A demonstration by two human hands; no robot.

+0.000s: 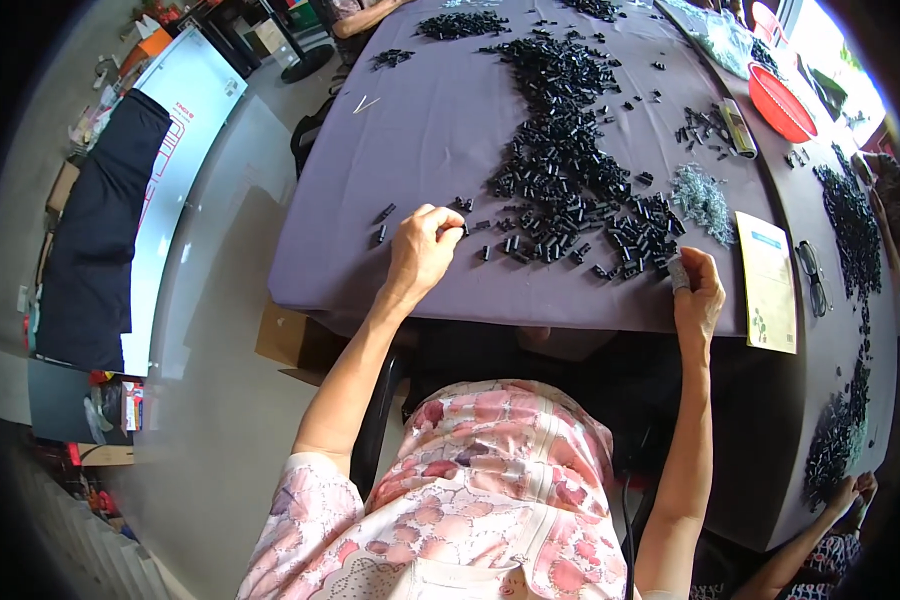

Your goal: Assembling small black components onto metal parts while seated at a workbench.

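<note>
A long heap of small black plastic pieces (560,165) runs down the grey-purple tablecloth (370,165). My left hand (420,252) is left of the heap's near end, thumb and fingertips pinched together around a small black piece that is mostly hidden. Two loose black pieces (383,222) lie just left of it. At the heap's near right edge is my right hand (701,290), its fingers curled in and a grey wrap (679,274) around one finger. What its fingertips hold, if anything, cannot be made out. Beyond it sits a pile of small clear bluish pieces (703,200).
Right of my right hand lie a yellow booklet (767,285) and eyeglasses (815,278). A red basket (781,104) stands farther back. Another person's hands (850,497) are beside another black heap (838,440) at lower right. A person's arm (363,18) rests at the far edge.
</note>
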